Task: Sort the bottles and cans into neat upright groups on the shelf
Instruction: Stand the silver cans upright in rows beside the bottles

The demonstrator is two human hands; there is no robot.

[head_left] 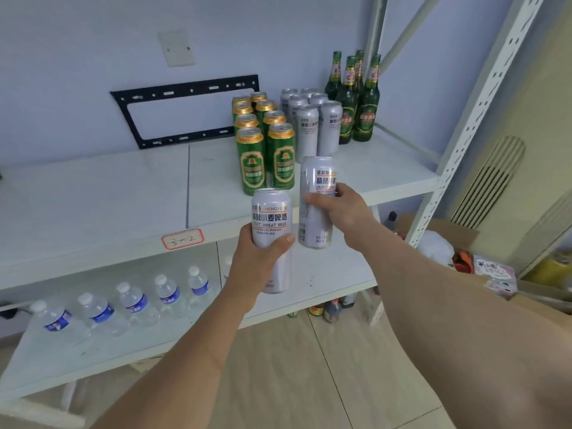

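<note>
My left hand (257, 261) grips a silver wheat-beer can (270, 218) upright, in front of the white shelf's (123, 196) front edge. My right hand (343, 209) grips a second silver can (317, 181) just to its right, slightly higher. On the shelf behind stand two rows of green cans (264, 140), a group of silver cans (312, 119) and several green glass bottles (356, 97), all upright at the right rear.
A lower shelf (93, 351) carries a row of water bottles (133, 301). The white perforated upright (464, 125) frames the shelf on the right. Sauce bottles (328, 309) stand on the floor, and boxes with clutter (464, 255) lie to the right.
</note>
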